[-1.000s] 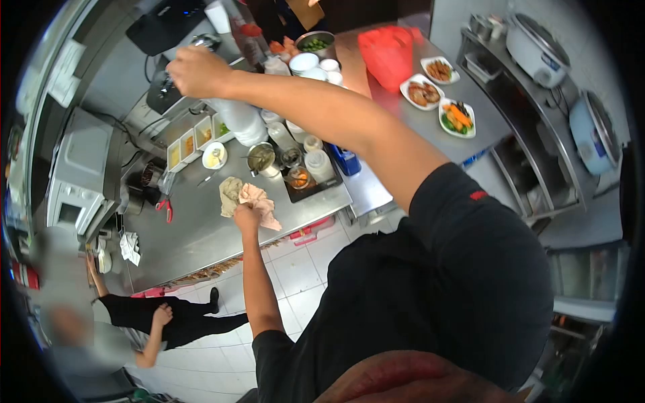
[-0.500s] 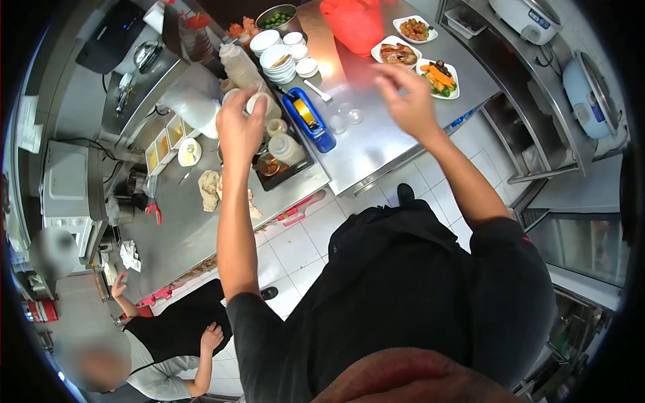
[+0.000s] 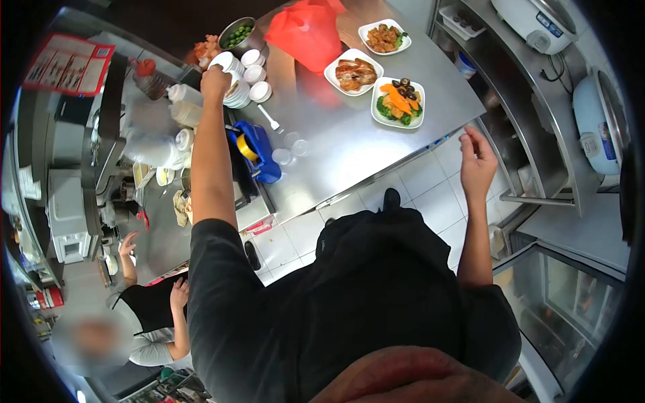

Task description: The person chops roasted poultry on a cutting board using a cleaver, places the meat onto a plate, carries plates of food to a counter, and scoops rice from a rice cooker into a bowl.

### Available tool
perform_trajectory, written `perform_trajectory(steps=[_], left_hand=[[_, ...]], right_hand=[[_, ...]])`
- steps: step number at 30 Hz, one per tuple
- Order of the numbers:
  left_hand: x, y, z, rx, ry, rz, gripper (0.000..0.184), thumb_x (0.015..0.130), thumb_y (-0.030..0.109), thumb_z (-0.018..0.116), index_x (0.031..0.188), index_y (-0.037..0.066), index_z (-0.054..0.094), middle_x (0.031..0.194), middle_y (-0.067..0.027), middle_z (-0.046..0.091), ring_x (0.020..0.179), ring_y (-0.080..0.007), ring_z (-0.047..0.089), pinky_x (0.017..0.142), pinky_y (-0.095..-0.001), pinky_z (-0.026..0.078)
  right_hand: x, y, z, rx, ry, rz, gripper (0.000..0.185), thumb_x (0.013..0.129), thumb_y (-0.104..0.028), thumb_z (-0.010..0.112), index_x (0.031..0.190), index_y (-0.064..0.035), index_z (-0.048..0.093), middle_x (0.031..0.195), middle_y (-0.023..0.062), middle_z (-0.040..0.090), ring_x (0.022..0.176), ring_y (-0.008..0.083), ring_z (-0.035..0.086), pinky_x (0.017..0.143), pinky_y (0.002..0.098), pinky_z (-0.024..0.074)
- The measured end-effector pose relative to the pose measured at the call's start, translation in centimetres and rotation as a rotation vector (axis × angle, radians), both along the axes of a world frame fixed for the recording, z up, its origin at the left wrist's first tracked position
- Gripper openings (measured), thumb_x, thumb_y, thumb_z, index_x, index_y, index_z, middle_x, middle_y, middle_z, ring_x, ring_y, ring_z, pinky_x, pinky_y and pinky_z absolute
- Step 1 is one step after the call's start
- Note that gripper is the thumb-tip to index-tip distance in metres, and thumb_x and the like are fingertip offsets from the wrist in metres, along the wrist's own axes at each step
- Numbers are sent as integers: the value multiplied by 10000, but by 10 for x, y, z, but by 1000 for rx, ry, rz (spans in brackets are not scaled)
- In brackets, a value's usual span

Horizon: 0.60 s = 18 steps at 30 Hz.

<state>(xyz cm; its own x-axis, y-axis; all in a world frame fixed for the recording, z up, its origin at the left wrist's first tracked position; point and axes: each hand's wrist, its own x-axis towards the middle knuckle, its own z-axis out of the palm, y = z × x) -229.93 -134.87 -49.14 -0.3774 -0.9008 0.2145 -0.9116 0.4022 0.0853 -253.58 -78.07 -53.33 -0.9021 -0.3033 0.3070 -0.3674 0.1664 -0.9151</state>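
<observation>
My left hand [image 3: 215, 84] is at the left edge of the stacked white dishes [image 3: 237, 94], its fingers curled and closed; what they grip, if anything, is hidden. Beyond the counter's right front edge hangs my right hand [image 3: 478, 164], open and empty. Close to the stack are small white cups [image 3: 260, 92], a white brush-like tool [image 3: 270, 117] and a blue tape dispenser [image 3: 256, 151] with yellow tape. Clear round lids [image 3: 283, 156] lie beside the dispenser. A red plastic bag [image 3: 306, 35] sits behind plates of meat [image 3: 355, 72], vegetables [image 3: 398, 102] and browned pieces [image 3: 384, 37].
A metal bowl of green items [image 3: 238, 35] stands at the back. Squeeze bottles [image 3: 185, 104] and a clear plastic bag [image 3: 149, 146] are on the left. Another person [image 3: 144, 309] stands at lower left. Shelves [image 3: 510, 107] and rice cookers [image 3: 598, 124] are on the right.
The view has swung right. My left hand has left the cloths, passed the bottles and reached the dish stack. My right hand has come down from the upper left to beyond the counter's right front edge.
</observation>
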Motion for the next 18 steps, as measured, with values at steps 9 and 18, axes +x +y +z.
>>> perform_trajectory(steps=[9,18], left_hand=[[-17,-93,-57,-45,-72,2,446,802,230,585,1212,76,671,1205,-250,656,1133,-413,633,994,-485,493],[-2,-204,-111,-184,-419,-316,418,892,362,597,821,-32,719,899,-270,710,854,-410,710,760,-503,564]], right_hand=[[-69,34,-5,181,-34,-76,222,927,-116,664,1114,-10,717,864,64,718,763,103,632,709,254,502],[-59,54,-30,168,-102,-255,168,924,-93,664,1062,-16,723,816,55,709,689,79,577,636,249,481]])
